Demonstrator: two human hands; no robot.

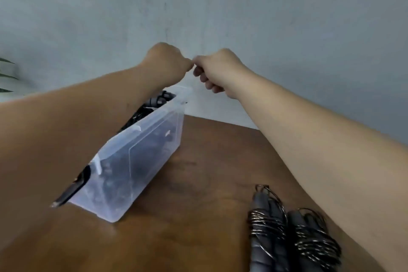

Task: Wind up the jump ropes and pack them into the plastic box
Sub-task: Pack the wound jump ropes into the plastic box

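A: Both arms are stretched out over the far end of the plastic box [141, 161]; the left hand [165, 62] is curled into a fist, the right hand [217, 68] curled too, and their fingertips meet up against the wall.

B: Pinching something between them?

A: Looks that way, thumb to forefinger on each side; what they pinch is too thin or too blurred to make out, so I cannot tell; a rope's cable would be my guess, nothing more.

B: And the ropes themselves?

A: Some are already in the box, dark handles and coils showing at its far end and through the clear wall; two wound jump ropes [291, 234] lie on the brown surface [198, 216] near the right forearm, grey handles bound in wire loops, well apart from the box.

B: So how to do this step well?

A: If that is cable between the fingers, keep it taut and lay each turn snug against the last; slack turns spring open; tuck the end under a loop before letting go.

B: Then the box?

A: Lay each bundle lengthwise alongside those inside; the box is narrow, so crosswise would likely jam.
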